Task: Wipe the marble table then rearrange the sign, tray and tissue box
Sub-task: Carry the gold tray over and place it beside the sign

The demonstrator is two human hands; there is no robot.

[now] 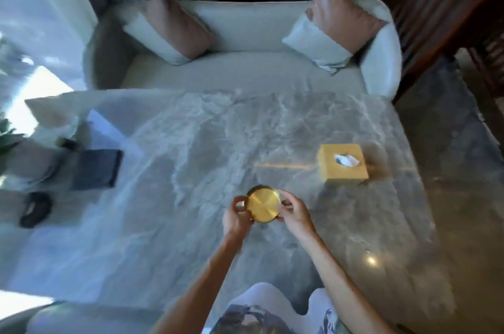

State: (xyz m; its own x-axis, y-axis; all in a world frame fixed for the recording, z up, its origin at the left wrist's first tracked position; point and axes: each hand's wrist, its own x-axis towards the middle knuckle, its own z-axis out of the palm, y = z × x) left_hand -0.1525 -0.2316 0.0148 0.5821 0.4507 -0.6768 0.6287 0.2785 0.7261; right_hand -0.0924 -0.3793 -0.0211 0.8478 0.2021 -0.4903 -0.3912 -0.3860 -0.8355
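A round gold tray (264, 204) is held over the middle of the grey marble table (191, 148), near its front. My left hand (236, 217) grips its left rim and my right hand (293, 212) grips its right rim. Whether the tray touches the marble I cannot tell. A yellow tissue box (342, 162) with a white tissue sticking out stands on the table to the right of the tray. A dark rectangular sign or folder (95, 169) lies flat at the table's left side.
A black curved object (35, 209) lies at the far left. A pale sofa (245, 66) with pink and white cushions (174, 25) runs along the table's far edge. A plant (8, 134) shows at the left edge. Dark floor lies to the right.
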